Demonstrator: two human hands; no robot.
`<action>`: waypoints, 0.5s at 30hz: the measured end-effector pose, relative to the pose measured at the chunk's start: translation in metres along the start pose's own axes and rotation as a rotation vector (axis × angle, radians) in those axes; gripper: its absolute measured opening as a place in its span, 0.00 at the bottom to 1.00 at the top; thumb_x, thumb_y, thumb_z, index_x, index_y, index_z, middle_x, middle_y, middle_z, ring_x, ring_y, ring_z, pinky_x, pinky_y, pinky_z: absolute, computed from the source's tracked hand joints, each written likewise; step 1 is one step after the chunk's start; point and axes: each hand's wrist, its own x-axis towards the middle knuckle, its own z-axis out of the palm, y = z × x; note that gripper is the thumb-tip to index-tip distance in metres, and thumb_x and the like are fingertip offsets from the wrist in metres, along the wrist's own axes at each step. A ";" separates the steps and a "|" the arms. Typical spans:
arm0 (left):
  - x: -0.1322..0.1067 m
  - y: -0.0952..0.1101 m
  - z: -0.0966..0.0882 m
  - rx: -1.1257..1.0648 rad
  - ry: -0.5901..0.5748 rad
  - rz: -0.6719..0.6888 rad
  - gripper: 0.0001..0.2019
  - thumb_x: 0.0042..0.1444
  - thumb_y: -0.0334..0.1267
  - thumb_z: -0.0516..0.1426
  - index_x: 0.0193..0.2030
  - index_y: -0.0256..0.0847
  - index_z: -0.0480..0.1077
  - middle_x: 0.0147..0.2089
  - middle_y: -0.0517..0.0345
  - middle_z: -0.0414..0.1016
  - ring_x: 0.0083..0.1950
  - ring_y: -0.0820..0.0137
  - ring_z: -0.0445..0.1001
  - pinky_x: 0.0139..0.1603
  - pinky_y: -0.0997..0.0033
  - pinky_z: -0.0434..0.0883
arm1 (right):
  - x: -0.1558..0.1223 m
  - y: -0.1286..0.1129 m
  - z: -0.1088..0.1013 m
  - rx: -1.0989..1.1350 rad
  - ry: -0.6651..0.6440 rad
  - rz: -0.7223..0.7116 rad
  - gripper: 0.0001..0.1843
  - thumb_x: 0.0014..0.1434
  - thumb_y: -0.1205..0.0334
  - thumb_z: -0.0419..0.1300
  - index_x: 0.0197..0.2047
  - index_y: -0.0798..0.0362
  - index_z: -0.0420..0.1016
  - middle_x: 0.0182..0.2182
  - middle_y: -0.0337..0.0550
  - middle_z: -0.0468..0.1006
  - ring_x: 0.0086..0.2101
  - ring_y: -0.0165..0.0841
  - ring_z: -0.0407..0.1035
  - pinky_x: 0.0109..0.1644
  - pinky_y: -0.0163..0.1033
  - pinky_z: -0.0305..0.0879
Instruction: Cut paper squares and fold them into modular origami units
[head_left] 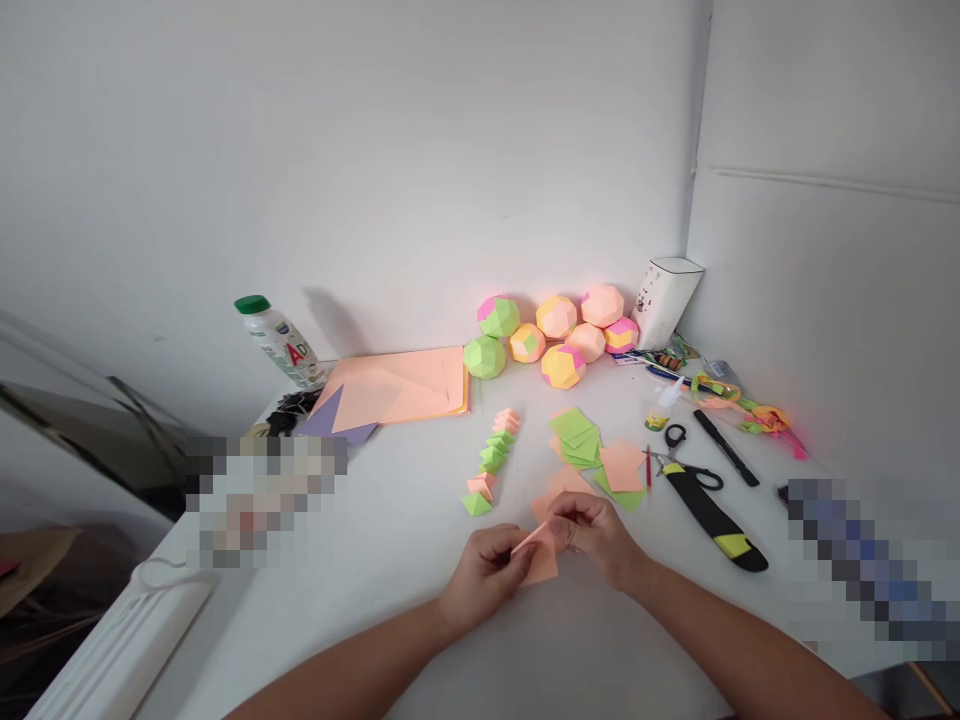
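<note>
A small peach paper square [543, 566], partly folded, is held between both hands over the front of the white table. My left hand [484, 580] pinches its left side between thumb and fingers. At its upper right edge, my right hand [596, 535] is closed with the fingertips on the paper. Just beyond my hands lie loose green squares [577, 440] and peach squares [622, 467]. To the left runs a line of small folded green and peach pieces [493, 458].
Several faceted paper balls [559, 317] sit along the wall. Sheets of peach paper [397, 385] and a white bottle [279, 345] are at the back left. Right are scissors [677, 445], a black-and-yellow cutter [712, 515], a glue bottle [663, 407], a black pen [726, 447] and a white container [666, 303].
</note>
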 end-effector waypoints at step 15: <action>0.000 0.001 0.003 -0.126 -0.002 -0.123 0.20 0.55 0.51 0.53 0.23 0.35 0.67 0.19 0.64 0.58 0.20 0.78 0.55 0.20 0.77 0.53 | -0.004 -0.003 0.005 -0.233 -0.087 -0.121 0.13 0.53 0.52 0.61 0.31 0.54 0.72 0.25 0.38 0.69 0.25 0.28 0.61 0.28 0.33 0.58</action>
